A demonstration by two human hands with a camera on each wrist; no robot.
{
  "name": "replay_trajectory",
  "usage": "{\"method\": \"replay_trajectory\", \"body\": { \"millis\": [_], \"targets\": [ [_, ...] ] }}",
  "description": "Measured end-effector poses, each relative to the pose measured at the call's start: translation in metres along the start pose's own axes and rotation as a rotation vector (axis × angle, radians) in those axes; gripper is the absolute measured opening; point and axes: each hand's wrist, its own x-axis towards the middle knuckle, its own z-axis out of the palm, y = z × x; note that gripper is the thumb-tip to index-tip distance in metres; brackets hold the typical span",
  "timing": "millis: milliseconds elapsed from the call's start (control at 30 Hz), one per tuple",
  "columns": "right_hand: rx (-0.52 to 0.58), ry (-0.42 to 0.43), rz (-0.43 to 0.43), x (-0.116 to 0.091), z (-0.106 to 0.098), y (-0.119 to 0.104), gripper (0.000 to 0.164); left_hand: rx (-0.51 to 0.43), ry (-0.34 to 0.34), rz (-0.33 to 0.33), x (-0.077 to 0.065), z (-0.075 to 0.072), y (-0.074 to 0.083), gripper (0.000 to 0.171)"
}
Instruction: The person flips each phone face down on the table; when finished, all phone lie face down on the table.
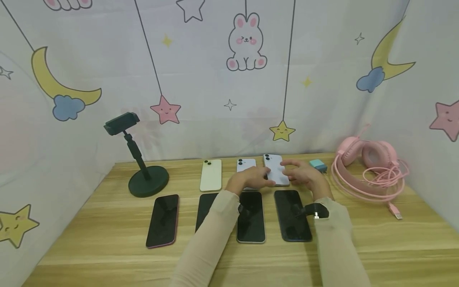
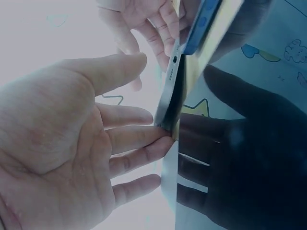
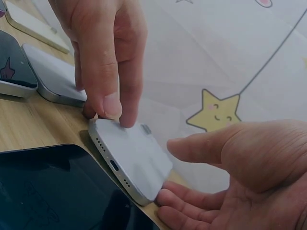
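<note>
A pale lavender phone (image 1: 275, 167) lies back side up on the wooden table, cameras at its far end. My left hand (image 1: 254, 178) touches its left edge, fingers mostly straight, as the right wrist view also shows. On the phone's other side is my right hand (image 1: 303, 174); in the right wrist view its thumb hovers above the phone (image 3: 132, 158) and its fingertips rest by the right edge. Under the left hand, a second pale phone (image 1: 246, 162) is partly hidden. Farther left lies a cream phone (image 1: 210, 175), also back side up.
Several phones lie screen up in front, including a pink-edged phone (image 1: 162, 221), a middle phone (image 1: 250, 217) and a right phone (image 1: 293, 215). A dark green stand (image 1: 148, 181) is at left. A teal charger (image 1: 318, 165) and pink headphones (image 1: 373, 155) with cable are at right.
</note>
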Motion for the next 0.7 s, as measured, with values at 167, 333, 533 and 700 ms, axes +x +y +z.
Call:
{"method": "replay_trajectory", "body": {
  "millis": [167, 333, 533, 700],
  "targets": [
    [0.010, 0.008, -0.001, 0.0001, -0.0004, 0.0008, 0.051, -0.009, 0.000, 0.015, 0.0016, 0.0015, 0.0014, 0.057],
    [0.001, 0.013, 0.001, -0.0007, 0.0003, -0.0002, 0.052, -0.024, 0.000, 0.027, 0.0007, 0.0021, 0.0005, 0.057],
    [-0.001, 0.026, 0.010, 0.0008, 0.0009, -0.0011, 0.051, -0.032, -0.009, 0.029, -0.0002, 0.0014, 0.0009, 0.052],
    [0.025, 0.051, 0.019, 0.0017, 0.0019, -0.0011, 0.048, -0.024, -0.029, 0.026, 0.0001, 0.0008, 0.0018, 0.051]
  ]
}}
